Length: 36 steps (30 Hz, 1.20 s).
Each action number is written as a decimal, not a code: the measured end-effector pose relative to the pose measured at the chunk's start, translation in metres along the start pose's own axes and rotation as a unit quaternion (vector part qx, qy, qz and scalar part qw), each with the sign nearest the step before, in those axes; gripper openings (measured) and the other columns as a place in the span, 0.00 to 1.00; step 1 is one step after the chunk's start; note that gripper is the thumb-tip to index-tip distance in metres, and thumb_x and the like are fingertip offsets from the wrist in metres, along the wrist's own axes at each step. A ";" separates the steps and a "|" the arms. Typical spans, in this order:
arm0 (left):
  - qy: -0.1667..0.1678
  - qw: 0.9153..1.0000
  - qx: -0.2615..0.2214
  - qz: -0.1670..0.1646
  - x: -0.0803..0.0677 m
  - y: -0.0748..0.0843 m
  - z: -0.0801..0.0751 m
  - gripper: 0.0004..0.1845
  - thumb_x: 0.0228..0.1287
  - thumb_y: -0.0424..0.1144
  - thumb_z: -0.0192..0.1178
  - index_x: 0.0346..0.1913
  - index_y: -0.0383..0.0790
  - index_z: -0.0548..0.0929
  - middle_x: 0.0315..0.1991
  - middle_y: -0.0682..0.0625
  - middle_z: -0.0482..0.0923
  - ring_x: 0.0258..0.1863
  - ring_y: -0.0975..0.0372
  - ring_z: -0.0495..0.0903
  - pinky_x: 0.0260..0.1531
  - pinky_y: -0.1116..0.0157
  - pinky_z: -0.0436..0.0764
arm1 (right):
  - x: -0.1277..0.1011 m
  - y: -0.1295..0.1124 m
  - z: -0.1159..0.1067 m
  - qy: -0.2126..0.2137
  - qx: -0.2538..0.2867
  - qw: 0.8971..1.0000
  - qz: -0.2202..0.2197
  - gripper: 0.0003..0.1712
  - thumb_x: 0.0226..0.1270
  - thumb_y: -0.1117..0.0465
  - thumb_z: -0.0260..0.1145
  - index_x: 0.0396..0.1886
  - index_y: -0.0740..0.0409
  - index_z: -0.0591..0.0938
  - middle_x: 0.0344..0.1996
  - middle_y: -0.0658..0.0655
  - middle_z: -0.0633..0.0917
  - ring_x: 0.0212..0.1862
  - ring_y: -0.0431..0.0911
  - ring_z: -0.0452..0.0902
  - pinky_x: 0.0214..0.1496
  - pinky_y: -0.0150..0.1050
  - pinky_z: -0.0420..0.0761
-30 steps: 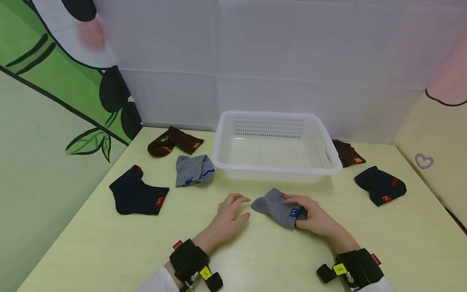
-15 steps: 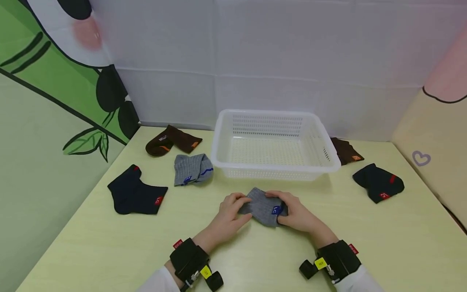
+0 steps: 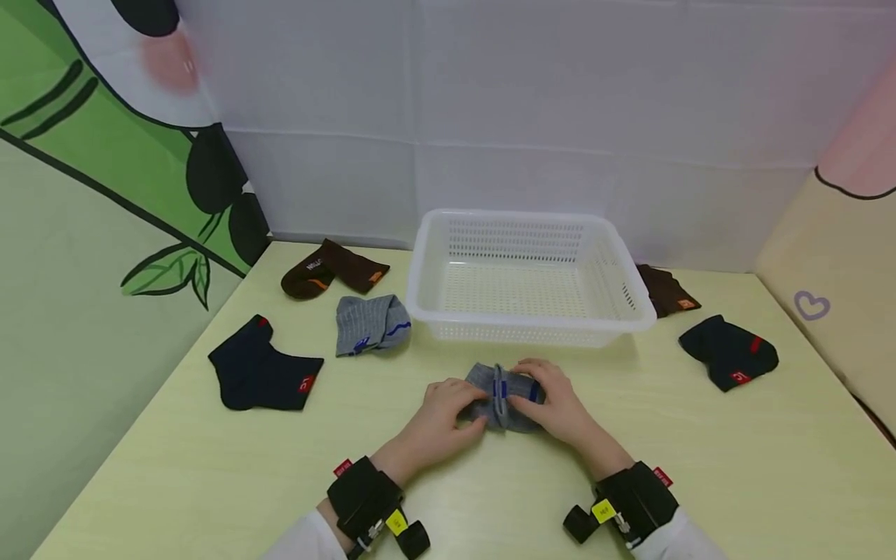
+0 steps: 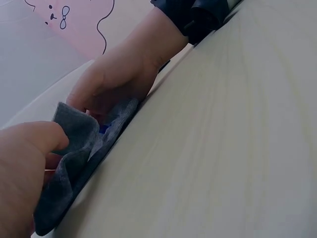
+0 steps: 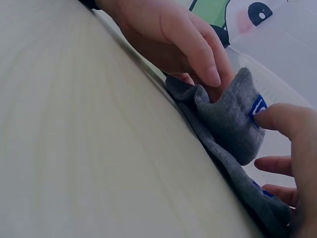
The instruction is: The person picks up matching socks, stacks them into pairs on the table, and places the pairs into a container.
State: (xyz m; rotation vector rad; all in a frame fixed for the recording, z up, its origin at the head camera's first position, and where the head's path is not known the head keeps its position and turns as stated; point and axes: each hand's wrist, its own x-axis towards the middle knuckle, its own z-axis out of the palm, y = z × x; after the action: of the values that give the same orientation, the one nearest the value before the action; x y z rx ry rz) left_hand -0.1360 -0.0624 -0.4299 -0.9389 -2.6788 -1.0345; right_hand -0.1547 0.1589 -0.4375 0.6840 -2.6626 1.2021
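Head view: both hands on the grey sock at the near middle of the surface, just in front of the white basket. Left hand grips the sock's left end, right hand grips its right end, fingers curled over the fabric. Change: a second ago the sock lay flatter under the right hand alone, with the left hand beside it, not touching; now both hands have closed in and the sock is bunched, a blue stripe showing at the fold between them. Reads as folding or rolling under way, not done. Left of the hands: second grey sock, dark navy sock, brown sock further back. Right of the hands: another navy sock, and a brown sock partly hidden behind the basket's right edge. Basket looks to hold nothing. Left wrist view: the sock is pinched between the left thumb in the near foreground and the right hand just beyond it, fabric raised off the surface at the fold. Right wrist view: the sock with its blue label stands up in a ridge, left hand's fingers pinching the far side, right hand's fingers on the near side.
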 end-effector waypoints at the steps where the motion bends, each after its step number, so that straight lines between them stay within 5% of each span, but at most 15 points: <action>1: -0.002 1.000 0.001 -0.001 0.001 0.001 0.001 0.15 0.60 0.40 0.61 0.50 0.39 0.81 0.45 0.49 0.82 0.52 0.56 0.74 0.53 0.53 0.65 | 0.000 -0.002 0.001 0.009 0.002 1.000 -0.002 0.16 0.57 0.62 0.68 0.46 0.59 0.81 0.54 0.66 0.77 0.57 0.63 0.68 0.56 0.64 0.64; 7: 0.000 1.000 -0.004 -0.026 0.007 0.006 0.007 0.13 0.67 0.39 0.54 0.49 0.37 0.80 0.46 0.46 0.82 0.49 0.55 0.75 0.53 0.51 0.63 | 0.003 -0.007 0.008 0.052 -0.014 0.998 -0.042 0.06 0.53 0.64 0.72 0.30 0.55 0.82 0.46 0.63 0.80 0.51 0.59 0.69 0.51 0.58 0.65; 13: 0.012 0.999 -0.036 -0.032 0.007 0.007 0.008 0.13 0.73 0.38 0.45 0.42 0.39 0.80 0.39 0.48 0.81 0.44 0.56 0.76 0.51 0.51 0.64 | 0.002 -0.008 0.010 0.064 -0.022 0.994 -0.082 0.08 0.50 0.65 0.74 0.28 0.55 0.81 0.43 0.59 0.82 0.48 0.55 0.70 0.49 0.53 0.68; 21: 0.007 0.999 -0.006 -0.031 0.010 0.007 0.008 0.12 0.72 0.46 0.49 0.32 0.46 0.76 0.31 0.53 0.78 0.39 0.60 0.76 0.49 0.55 0.67 | 0.001 -0.007 0.007 0.026 0.004 0.990 -0.140 0.08 0.52 0.69 0.71 0.31 0.53 0.84 0.45 0.59 0.80 0.49 0.53 0.70 0.48 0.49 0.69; 31: 0.010 0.999 0.011 -0.040 0.012 0.007 0.009 0.08 0.64 0.46 0.59 0.33 0.45 0.77 0.33 0.54 0.78 0.34 0.63 0.72 0.46 0.56 0.68 | -0.001 -0.009 0.004 -0.026 0.012 0.993 -0.117 0.07 0.57 0.67 0.68 0.35 0.53 0.83 0.48 0.59 0.81 0.51 0.54 0.73 0.53 0.56 0.69; 36: 0.017 0.999 -0.003 -0.039 0.011 0.008 0.008 0.05 0.58 0.39 0.62 0.31 0.43 0.77 0.27 0.54 0.75 0.29 0.63 0.69 0.42 0.58 0.68 | 0.001 -0.011 0.005 0.040 -0.016 0.999 -0.026 0.05 0.57 0.68 0.68 0.33 0.57 0.83 0.42 0.59 0.83 0.45 0.54 0.75 0.47 0.50 0.73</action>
State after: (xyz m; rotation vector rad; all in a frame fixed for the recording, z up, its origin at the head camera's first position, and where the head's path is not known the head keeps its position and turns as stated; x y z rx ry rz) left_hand -0.1395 -0.0466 -0.4279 -0.8169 -2.7052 -1.0631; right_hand -0.1499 0.1489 -0.4332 0.6818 -2.5763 1.1465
